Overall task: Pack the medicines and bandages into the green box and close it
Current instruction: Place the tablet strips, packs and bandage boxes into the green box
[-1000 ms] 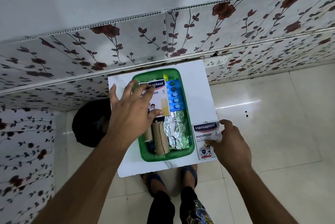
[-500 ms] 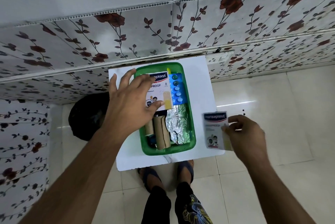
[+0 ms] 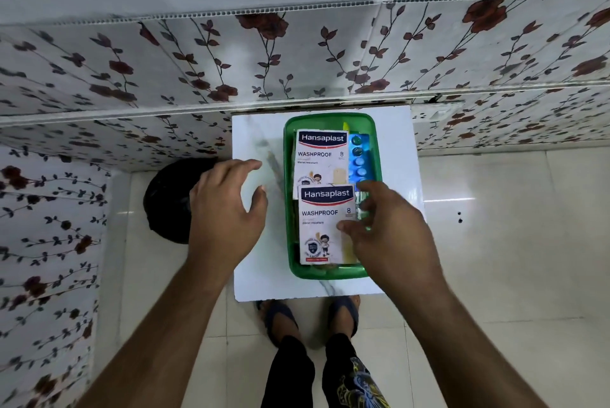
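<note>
The green box [image 3: 288, 196] stands open on a small white table [image 3: 257, 130]. In its far half lies a white Hansaplast plaster packet [image 3: 321, 156], with a blue blister strip of pills [image 3: 359, 156] beside it on the right. A second Hansaplast packet [image 3: 325, 226] lies over the near half, covering what is beneath. My right hand [image 3: 389, 229] rests on this packet's right edge, thumb on its face and fingers behind. My left hand [image 3: 227, 209] hovers over the table left of the box, fingers spread, holding nothing. No lid is in view.
A black round object [image 3: 168, 199] sits on the floor left of the table. A flowered panel wall [image 3: 297, 54] rises just behind the table. My feet in sandals [image 3: 280, 318] stand on the white tiled floor at the table's near edge.
My right hand carried the second packet from the table's right side into the box. My left hand left the first packet and drew back to the left of the box.
</note>
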A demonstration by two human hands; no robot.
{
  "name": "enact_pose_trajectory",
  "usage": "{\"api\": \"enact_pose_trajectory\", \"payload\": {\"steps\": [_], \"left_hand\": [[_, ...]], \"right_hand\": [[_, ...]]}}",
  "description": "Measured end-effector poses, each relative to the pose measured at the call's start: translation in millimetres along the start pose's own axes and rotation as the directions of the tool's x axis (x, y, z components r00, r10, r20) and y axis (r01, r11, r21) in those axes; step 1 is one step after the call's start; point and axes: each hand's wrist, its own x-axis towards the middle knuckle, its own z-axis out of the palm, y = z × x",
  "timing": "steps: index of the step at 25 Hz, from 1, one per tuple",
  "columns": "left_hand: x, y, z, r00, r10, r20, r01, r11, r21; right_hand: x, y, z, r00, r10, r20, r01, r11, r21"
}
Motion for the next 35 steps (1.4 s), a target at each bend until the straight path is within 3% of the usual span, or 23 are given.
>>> {"api": "enact_pose_trajectory", "payload": {"steps": [2, 4, 7, 12, 20, 25, 27, 29, 31, 33, 35], "left_hand": [[-2, -6, 0, 1.0, -0.01, 0.002, 0.01, 1.0, -0.009], [-3, -8, 1, 1.0, -0.023, 0.014, 0.023, 0.999, -0.024], [-1, -8, 2, 0.998, -0.04, 0.048, 0.042, 0.998, -0.054], [-1, -17, 5, 0.995, -0.052, 0.085, 0.059, 0.995, -0.083], [0, -21, 13, 0.986, -0.095, 0.135, 0.118, 0.979, -0.168], [2, -16, 19, 0.979, -0.123, 0.165, 0.168, 0.939, -0.3], [3, -13, 22, 0.978, -0.122, 0.172, 0.173, 0.93, -0.324], [3, -9, 24, 0.975, -0.135, 0.179, 0.189, 0.925, -0.329], [4, -8, 26, 0.966, -0.18, 0.185, 0.234, 0.914, -0.331], [4, -13, 29, 0.933, -0.276, 0.231, 0.343, 0.878, -0.334], [3, -18, 36, 0.873, -0.34, 0.35, 0.446, 0.847, -0.288]], "right_hand": [[-9, 0, 9, 0.972, -0.223, -0.075, 0.198, 0.948, -0.25], [-14, 2, 24, 0.932, -0.362, -0.003, 0.325, 0.839, -0.436], [-12, 6, 41, 0.936, -0.345, 0.075, 0.331, 0.784, -0.526], [-10, 2, 53, 0.932, -0.355, 0.067, 0.324, 0.737, -0.593], [-12, 3, 49, 0.915, -0.401, 0.049, 0.357, 0.748, -0.559], [-7, 10, 25, 0.901, -0.398, -0.176, 0.355, 0.906, -0.231], [5, 6, 22, 0.903, -0.403, -0.15, 0.339, 0.881, -0.331], [18, -3, 28, 0.901, -0.432, -0.021, 0.372, 0.799, -0.472], [25, -10, 32, 0.891, -0.452, 0.053, 0.415, 0.76, -0.5], [25, -4, 24, 0.905, -0.421, -0.067, 0.364, 0.844, -0.395], [20, 14, 9, 0.932, -0.253, -0.258, 0.19, 0.95, -0.247]]}}
